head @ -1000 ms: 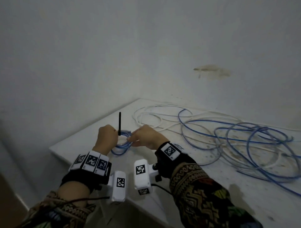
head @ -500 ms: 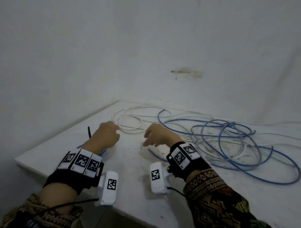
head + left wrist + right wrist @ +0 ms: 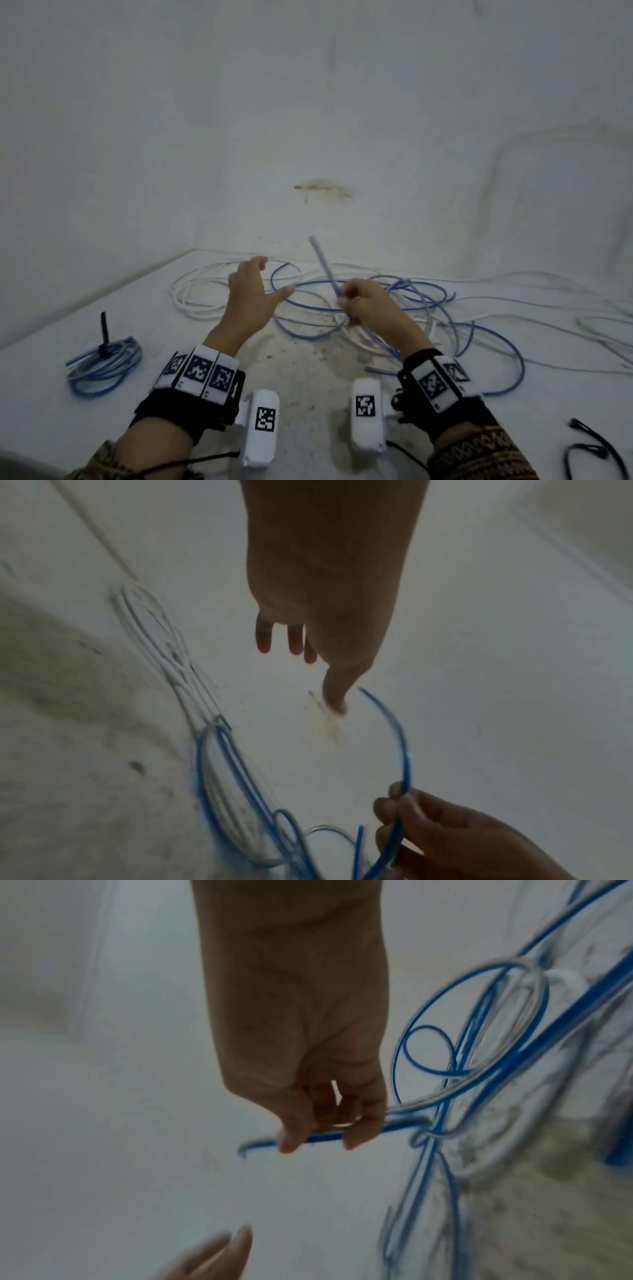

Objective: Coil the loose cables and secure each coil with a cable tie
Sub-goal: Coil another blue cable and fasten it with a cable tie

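— Where's the cable being worked on?

— A blue cable (image 3: 323,265) is pinched in the right hand (image 3: 368,305), fingers curled round it just below its free end, which sticks up and away from the table (image 3: 308,383). From the right wrist view the end pokes out a little past the thumb and fingers. The rest of it runs down into the loose tangle (image 3: 394,308) of blue and white cables spread over the middle and right of the table.

— And the left hand?

— The left hand (image 3: 251,301) hangs over the table just left of the right one, holding nothing, fingers spread wide and thumb pointing toward the right hand. Under it lie loops of white cable (image 3: 195,294).

— Anything finished?

— A small blue coil (image 3: 102,366) lies flat near the table's left edge, well apart from both hands. A black cable tie (image 3: 104,337) is cinched round it, its tail standing upright.

— What else is there?

— Spare black ties (image 3: 589,448) lie at the near right corner. A white wall (image 3: 308,120) with a brownish smear rises behind the table. Both wrists wear black straps with white marker blocks.
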The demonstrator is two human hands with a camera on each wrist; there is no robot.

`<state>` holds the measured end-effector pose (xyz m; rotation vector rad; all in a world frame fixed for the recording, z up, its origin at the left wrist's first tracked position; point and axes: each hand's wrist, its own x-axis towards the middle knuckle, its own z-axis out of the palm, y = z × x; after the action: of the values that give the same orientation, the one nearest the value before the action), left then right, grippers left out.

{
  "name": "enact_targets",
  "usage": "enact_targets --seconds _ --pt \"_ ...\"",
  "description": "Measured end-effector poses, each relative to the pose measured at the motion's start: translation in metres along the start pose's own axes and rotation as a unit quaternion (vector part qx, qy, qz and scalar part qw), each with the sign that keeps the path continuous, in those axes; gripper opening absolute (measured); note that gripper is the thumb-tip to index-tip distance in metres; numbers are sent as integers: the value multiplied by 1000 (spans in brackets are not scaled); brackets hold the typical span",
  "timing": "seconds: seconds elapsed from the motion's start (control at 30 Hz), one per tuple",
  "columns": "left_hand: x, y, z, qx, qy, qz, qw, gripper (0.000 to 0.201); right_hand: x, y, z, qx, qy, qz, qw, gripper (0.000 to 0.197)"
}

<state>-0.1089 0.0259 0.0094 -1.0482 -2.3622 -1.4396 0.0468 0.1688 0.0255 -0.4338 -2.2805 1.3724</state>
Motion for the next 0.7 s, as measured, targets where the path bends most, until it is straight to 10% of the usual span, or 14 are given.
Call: enact_targets --seconds 0.2,0.27,0.37,0.43,0.5,0.6,0.7 --pt "-4 79 59 -206 -233 95 946 44 -6 -18 -57 454 102 -93 880 14" --pt "-3 93 83 -218 -251 139 933 19 -9 -13 -70 523 127 -102 836 13" --pt "6 104 107 -234 -219 173 931 33 -8 7 -89 534 237 -64 809 13" --pt "14 102 119 -211 -201 183 939 37 -3 24 -101 483 343 -22 805 54" --pt "23 98 129 -183 -184 190 947 39 1 29 -109 311 399 26 862 71" --pt "35 95 134 -184 -174 185 949 39 4 19 -109 -42 338 113 933 45" --pt "45 90 131 -198 -180 168 949 42 6 14 -109 -151 230 149 950 44"
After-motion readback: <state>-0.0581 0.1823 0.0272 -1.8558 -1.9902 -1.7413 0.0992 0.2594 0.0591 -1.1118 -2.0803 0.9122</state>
